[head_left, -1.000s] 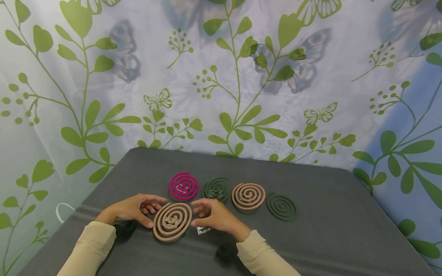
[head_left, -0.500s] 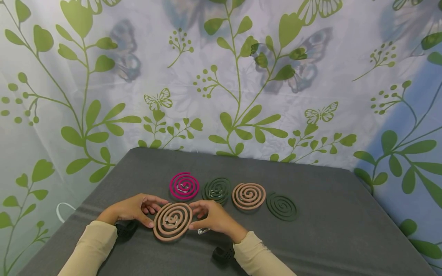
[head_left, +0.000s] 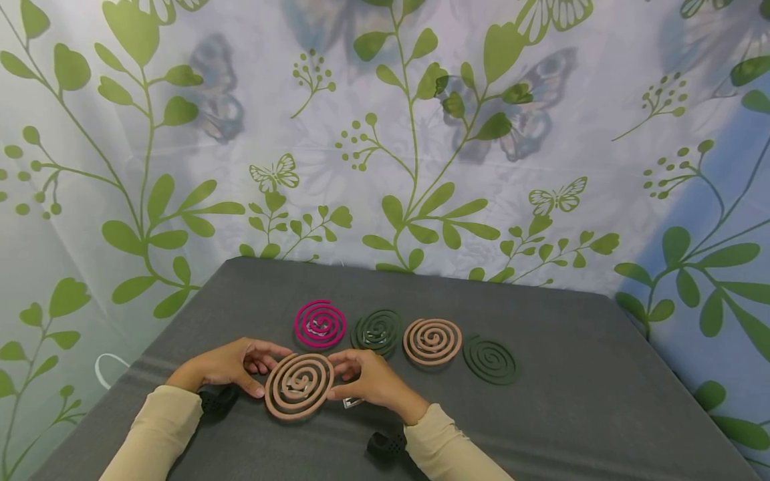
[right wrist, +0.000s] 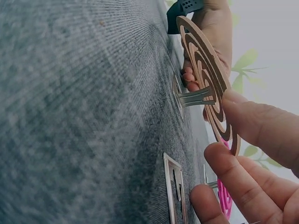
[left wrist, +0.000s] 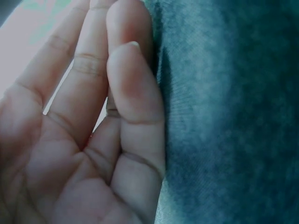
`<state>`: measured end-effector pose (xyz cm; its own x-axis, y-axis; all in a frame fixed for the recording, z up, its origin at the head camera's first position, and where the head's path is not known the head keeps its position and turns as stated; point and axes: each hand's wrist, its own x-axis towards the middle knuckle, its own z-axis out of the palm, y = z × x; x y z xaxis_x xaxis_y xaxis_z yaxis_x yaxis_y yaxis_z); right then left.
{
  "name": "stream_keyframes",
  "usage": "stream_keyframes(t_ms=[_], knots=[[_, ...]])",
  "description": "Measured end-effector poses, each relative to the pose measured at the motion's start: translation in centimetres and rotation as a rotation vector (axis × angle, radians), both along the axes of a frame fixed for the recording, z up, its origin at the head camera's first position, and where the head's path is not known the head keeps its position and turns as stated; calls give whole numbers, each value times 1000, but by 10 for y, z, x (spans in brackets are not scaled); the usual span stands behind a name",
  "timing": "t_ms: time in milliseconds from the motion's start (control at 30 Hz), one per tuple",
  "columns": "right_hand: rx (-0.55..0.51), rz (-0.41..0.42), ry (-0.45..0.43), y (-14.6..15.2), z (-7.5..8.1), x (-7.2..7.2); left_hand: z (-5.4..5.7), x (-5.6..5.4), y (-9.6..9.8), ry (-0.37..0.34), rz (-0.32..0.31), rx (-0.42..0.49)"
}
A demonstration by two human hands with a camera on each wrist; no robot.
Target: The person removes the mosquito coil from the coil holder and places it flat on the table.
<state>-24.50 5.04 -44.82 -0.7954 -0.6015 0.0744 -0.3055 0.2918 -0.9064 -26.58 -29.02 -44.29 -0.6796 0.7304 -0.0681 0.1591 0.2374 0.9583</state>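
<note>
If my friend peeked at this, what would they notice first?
Probably the bright pink spiral, at the left end of the row on the gray table. Next, the nearest tan spiral, held by its edges between the left hand and right hand. Behind it all, the leafy green-and-white backdrop.

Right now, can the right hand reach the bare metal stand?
Probably yes: the metal stand lies uncovered close to the right hand, though that hand likely must release the nearer tan coil first.

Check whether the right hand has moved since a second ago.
Yes: judged against the pink coil, the right hand has shifted slightly left, now touching the near tan coil.
</note>
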Motion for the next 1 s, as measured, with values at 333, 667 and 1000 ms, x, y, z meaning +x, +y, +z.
stream_keyframes(t_ms=[333,667,1000], knots=[[3,-16,-1,-1,2,-1,2,-1,-2,-20,-23,76],[-37,4,-20,4,7,-3,2,-2,-2,-61,-71,155],[-164,91,-79,17,19,-6,11,-1,5,-33,-73,160]])
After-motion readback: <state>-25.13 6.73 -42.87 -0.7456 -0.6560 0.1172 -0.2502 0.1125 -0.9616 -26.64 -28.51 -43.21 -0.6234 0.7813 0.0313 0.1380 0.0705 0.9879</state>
